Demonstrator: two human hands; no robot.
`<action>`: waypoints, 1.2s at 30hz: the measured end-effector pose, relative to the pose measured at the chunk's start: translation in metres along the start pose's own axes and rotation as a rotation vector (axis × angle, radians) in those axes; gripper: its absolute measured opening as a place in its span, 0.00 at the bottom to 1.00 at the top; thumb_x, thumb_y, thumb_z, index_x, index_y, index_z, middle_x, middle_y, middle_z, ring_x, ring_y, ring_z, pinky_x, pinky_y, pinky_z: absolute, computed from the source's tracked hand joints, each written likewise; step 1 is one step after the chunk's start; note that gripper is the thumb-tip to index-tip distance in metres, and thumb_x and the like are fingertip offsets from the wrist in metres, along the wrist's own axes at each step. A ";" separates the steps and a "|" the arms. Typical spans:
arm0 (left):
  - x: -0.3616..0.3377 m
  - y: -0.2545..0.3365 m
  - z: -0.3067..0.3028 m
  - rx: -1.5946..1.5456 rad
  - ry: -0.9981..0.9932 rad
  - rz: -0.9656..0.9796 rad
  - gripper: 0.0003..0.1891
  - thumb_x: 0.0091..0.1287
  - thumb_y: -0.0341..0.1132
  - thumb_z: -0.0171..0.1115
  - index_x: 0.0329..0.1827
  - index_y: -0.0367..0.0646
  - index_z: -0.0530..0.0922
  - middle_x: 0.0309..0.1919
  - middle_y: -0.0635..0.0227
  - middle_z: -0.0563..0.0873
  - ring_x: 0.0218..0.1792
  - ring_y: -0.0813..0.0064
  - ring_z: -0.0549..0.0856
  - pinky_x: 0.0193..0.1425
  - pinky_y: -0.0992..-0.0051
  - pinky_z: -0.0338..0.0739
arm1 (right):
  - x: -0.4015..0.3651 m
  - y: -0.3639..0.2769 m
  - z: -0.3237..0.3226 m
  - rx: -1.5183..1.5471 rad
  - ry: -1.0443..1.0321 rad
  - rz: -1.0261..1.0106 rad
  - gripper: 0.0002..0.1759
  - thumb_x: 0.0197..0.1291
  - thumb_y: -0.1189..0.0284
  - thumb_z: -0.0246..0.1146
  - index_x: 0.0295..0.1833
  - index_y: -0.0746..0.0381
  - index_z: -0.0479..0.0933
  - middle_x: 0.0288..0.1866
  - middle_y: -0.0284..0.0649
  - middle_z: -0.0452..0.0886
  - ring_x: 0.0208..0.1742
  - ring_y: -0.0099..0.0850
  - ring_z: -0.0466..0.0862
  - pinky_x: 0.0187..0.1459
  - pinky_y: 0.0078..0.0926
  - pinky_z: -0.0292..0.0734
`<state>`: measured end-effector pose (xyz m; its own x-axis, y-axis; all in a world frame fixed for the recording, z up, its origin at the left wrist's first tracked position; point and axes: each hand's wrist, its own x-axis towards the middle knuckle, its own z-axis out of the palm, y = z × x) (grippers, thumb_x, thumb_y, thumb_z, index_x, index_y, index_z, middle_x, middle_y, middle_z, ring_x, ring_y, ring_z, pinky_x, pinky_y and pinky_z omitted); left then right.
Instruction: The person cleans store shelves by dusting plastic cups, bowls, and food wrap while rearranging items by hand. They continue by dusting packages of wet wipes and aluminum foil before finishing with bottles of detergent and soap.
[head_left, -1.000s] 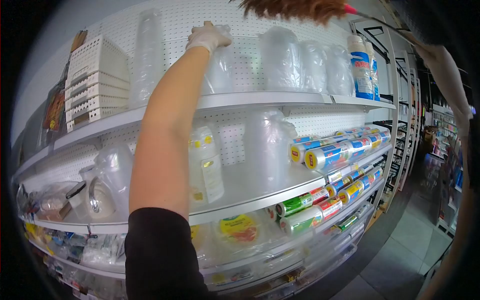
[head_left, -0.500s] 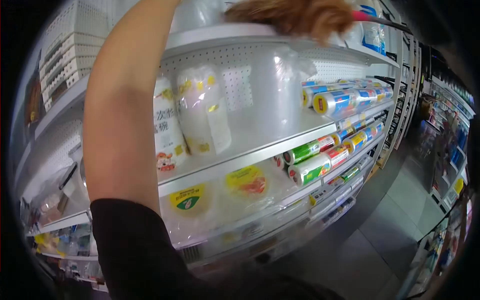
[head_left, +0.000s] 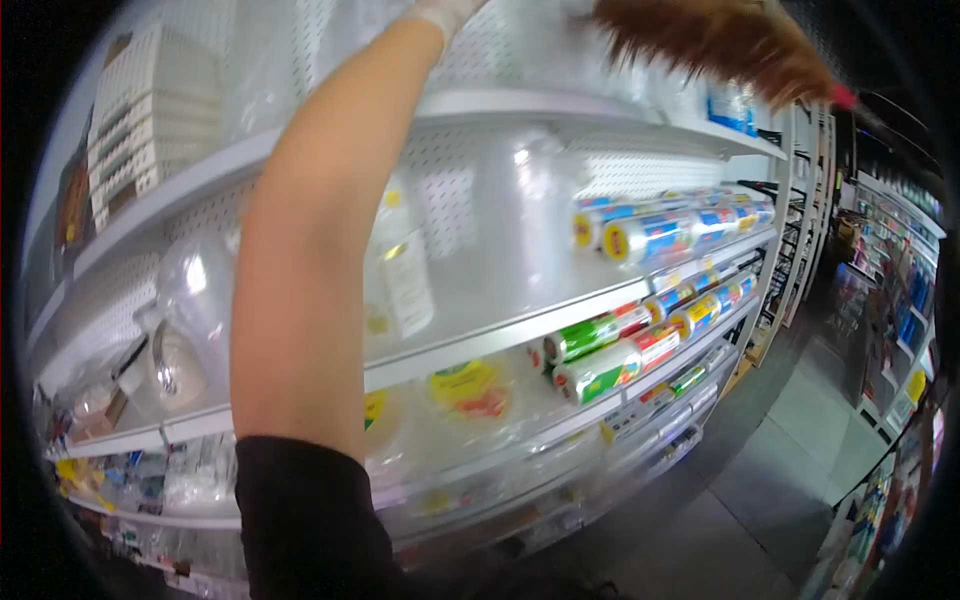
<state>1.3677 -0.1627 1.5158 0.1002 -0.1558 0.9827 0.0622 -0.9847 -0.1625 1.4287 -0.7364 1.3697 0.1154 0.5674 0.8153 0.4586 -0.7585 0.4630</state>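
My left arm rises from a black sleeve across the shelves. At the top edge, my left hand [head_left: 450,14] shows only in part, in a pale glove, near the clear plastic packs above the upper shelf [head_left: 500,104]. Its fingers are cut off by the frame. A brown feather duster [head_left: 715,45] is over the right part of that shelf, blurred along its feathers. Its pink-red collar [head_left: 843,97] points right, towards a dark handle. My right hand is out of view, so what holds the duster is hidden.
Below stand a clear wrapped stack [head_left: 525,215] and white packs partly behind my arm. Printed rolls [head_left: 650,236] lie on the right-hand shelves. White slotted baskets [head_left: 150,120] are stacked at upper left. A tiled aisle [head_left: 790,430] runs along the right.
The feather duster has moved right and slightly down in view. My left arm has shifted right, and its gloved hand now shows at the top edge. The view has also shifted a little.
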 end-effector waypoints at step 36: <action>-0.028 0.074 0.150 0.854 -0.347 -0.451 0.53 0.47 0.55 0.72 0.76 0.62 0.51 0.76 0.53 0.42 0.75 0.43 0.41 0.68 0.33 0.48 | 0.204 -0.090 0.177 0.026 0.155 -0.301 0.09 0.56 0.76 0.57 0.37 0.62 0.83 0.34 0.49 0.84 0.38 0.45 0.85 0.43 0.36 0.80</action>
<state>1.5184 -0.2192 1.4630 0.1660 0.3798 0.9100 0.8379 -0.5410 0.0729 1.5667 -0.4961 1.4327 -0.1631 0.7080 0.6872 0.4740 -0.5546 0.6839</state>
